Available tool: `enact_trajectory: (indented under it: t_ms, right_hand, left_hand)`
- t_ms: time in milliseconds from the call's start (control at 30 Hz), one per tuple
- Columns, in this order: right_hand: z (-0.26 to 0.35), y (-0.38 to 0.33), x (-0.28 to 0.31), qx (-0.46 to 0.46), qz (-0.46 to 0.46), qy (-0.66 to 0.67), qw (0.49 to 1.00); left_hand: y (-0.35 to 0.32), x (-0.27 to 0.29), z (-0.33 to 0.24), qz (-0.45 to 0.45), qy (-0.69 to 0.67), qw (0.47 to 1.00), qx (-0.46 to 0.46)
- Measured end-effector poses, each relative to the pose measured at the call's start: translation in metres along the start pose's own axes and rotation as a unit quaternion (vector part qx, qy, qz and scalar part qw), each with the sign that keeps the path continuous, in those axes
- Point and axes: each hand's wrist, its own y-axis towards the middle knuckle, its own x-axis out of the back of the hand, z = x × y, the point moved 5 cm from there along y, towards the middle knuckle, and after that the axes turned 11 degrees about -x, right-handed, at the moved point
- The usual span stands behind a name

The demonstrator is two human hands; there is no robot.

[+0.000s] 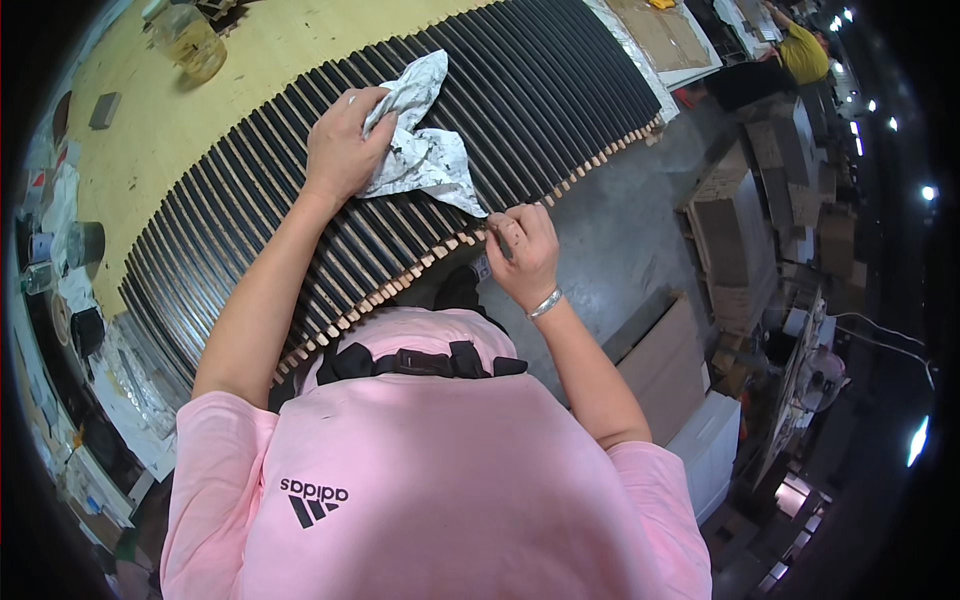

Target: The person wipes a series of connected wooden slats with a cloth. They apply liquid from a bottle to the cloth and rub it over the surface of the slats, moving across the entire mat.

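Many long black strips (540,95) lie side by side on the table, their pale bare ends lined up along the near edge. My left hand (345,145) is closed on a crumpled white cloth (425,160) with dark smudges, which rests over the middle strips. At the strips' near ends, my right hand (525,255) has its fingers curled together. The cloth's lower corner comes close to those fingers; whether they pinch a strip end or something else is hidden. A dark patch shows between thumb and fingers.
A pale yellow tabletop (130,190) extends behind the strips, bearing a clear jar (192,45) with yellowish contents and a small grey block (104,110). Cardboard boxes (730,240) stand on the floor at right. A person in yellow (800,55) is at the far right.
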Motion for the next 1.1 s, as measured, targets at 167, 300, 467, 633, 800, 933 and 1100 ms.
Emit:
enact_trajectory:
  t_ms: [167, 300, 467, 633, 800, 933, 1100]
  right_hand:
    - [0.005, 0.0, -0.003, 0.011, 0.005, -0.005, 1.0]
    - [0.004, 0.001, -0.005, 0.026, 0.005, 0.001, 1.0]
    - [0.003, 0.001, -0.007, 0.031, 0.005, 0.007, 0.999]
    - [0.002, 0.0, -0.01, 0.032, 0.001, 0.014, 0.999]
    - [0.001, 0.001, -0.011, 0.004, -0.004, 0.034, 0.999]
    - [0.004, -0.006, -0.007, -0.055, -0.033, 0.052, 0.997]
    - [-0.003, -0.027, -0.012, -0.261, -0.05, 0.096, 0.959]
  left_hand:
    - [0.0, 0.0, -0.001, -0.007, 0.002, 1.0, -0.007]
    - [0.001, 0.0, -0.001, -0.003, 0.004, 1.0, -0.006]
    - [0.0, 0.0, -0.001, -0.008, 0.003, 1.0, -0.016]
    - [0.0, 0.0, -0.003, -0.011, 0.004, 1.0, -0.016]
    - [-0.001, 0.0, -0.002, -0.004, 0.006, 1.0, -0.001]
    - [-0.002, -0.001, 0.001, -0.01, 0.015, 1.0, 0.001]
    - [-0.001, -0.001, 0.0, -0.005, 0.015, 1.0, -0.003]
